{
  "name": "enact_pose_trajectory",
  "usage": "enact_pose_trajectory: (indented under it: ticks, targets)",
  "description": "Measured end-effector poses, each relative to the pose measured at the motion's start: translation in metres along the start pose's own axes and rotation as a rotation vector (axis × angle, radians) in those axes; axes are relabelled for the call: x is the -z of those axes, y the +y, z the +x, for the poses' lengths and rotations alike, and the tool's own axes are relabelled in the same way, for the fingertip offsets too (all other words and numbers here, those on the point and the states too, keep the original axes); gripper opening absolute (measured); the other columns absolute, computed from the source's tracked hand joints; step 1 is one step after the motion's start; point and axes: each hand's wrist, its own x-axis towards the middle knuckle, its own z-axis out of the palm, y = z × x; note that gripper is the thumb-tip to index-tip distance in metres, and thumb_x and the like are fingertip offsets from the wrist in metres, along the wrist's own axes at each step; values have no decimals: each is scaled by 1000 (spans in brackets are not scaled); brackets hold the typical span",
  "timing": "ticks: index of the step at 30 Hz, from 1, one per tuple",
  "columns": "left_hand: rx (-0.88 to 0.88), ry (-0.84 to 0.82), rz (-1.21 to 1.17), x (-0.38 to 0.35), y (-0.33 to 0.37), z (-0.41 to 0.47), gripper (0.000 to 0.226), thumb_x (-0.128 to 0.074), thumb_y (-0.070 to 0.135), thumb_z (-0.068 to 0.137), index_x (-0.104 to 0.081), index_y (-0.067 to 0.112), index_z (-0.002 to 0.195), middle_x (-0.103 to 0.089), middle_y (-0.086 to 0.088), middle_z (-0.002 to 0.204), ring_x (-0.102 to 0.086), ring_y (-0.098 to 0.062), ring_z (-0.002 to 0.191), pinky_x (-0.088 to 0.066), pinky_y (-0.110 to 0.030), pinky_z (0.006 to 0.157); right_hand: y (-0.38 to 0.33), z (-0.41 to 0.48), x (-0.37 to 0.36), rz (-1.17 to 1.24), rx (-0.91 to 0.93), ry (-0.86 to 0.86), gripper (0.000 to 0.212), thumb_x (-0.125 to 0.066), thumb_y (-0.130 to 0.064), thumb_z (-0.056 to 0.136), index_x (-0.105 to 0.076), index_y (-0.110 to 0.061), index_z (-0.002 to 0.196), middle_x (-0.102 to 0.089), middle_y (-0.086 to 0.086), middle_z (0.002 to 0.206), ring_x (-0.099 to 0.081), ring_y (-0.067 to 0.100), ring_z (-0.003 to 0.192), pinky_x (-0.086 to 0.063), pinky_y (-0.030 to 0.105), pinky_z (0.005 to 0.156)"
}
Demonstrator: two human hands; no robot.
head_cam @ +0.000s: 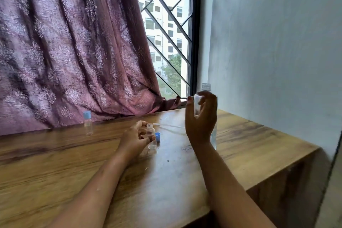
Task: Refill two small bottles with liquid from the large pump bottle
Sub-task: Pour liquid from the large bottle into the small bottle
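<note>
Currently I see left grip (137, 136) holding uncapped, clear small bottle (150, 135); right grip (201, 114) closed round large bottle (205, 88); blue cap (157, 136) at 3 o'clock on counter (74, 163).

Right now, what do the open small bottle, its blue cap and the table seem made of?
Small bottle: clear plastic, probably; see-through with a threaded neck. Blue cap: opaque, matte plastic by its look. Table: wood or wood-look laminate; grain streaks, slight sheen.

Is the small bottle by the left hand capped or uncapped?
Uncapped: the small bottle shows a bare threaded neck, and a blue cap lies beside it on the table.
</note>
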Motion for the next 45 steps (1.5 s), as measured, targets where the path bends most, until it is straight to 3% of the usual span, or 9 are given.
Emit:
enact_pose_trajectory:
  ticks: [3,7,10,13,17,20,28,31,45]
  targets:
    - [-1,5,11,-2,4,-2,35,-77,15,75,-53,35,90,-71,-2,94,-69,-19,85,-56,-38,82,11,7,8,76,-138,108,43,-71,-27,79,-46,-16,112,-41,0,92,-44,16,79,-43,21,67]
    - [-2,8,4,-3,7,-4,33,-77,14,76,-55,29,96,-69,2,92,-70,-16,86,-54,-33,81,16,9,17,-106,-182,102,64,-78,-36,71,-45,-11,121,-39,0,101,-42,14,90,-37,13,72]
    - [-2,-4,50,-3,8,-5,32,-77,17,76,-53,36,86,-69,8,89,-69,-12,83,-54,-31,78,22,6,18,-324,-240,30,79,-78,-50,65,-45,-12,126,-48,8,115,-46,22,105,-43,34,82]
    - [4,22,79,-2,8,-5,28,-76,18,76,-57,26,95,-70,5,92,-64,-8,74,-49,-23,68,31,2,16,-483,-390,-52,85,-77,-55,60,-43,-21,129,-43,10,128,-42,35,113,-43,49,88]
    - [36,33,111,0,6,-5,32,-76,21,76,-58,21,103,-70,3,98,-66,-14,84,-53,-29,79,35,2,16,-257,-583,-199,80,-80,-40,65,-35,-18,127,-53,8,129,-54,37,111,-42,38,82]
    - [51,37,116,3,6,-5,34,-76,24,76,-59,21,105,-70,2,100,-68,-14,88,-55,-33,83,35,2,12,-233,-502,-299,77,-81,-35,65,-37,-18,127,-59,3,124,-58,31,108,-43,35,80]
    - [53,36,79,7,6,-5,25,-74,19,78,-56,23,95,-66,5,92,-58,3,72,-43,-11,62,24,-13,-14,-285,-202,-563,77,-77,-32,62,-34,-28,125,-58,2,124,-60,33,103,-49,42,83]
    - [51,34,98,7,6,-5,26,-74,21,78,-58,21,99,-66,6,90,-62,-4,75,-48,-19,69,24,-25,-19,-389,-57,-644,76,-75,-30,61,-29,-34,121,-59,1,122,-60,32,101,-46,45,83]
    - [37,47,174,7,8,-7,37,-73,25,79,-59,20,112,-60,8,92,-62,-13,90,-52,-29,86,39,-39,-20,-666,244,-633,84,-72,-4,38,-43,-22,115,-65,1,91,-62,31,82,-45,45,75]
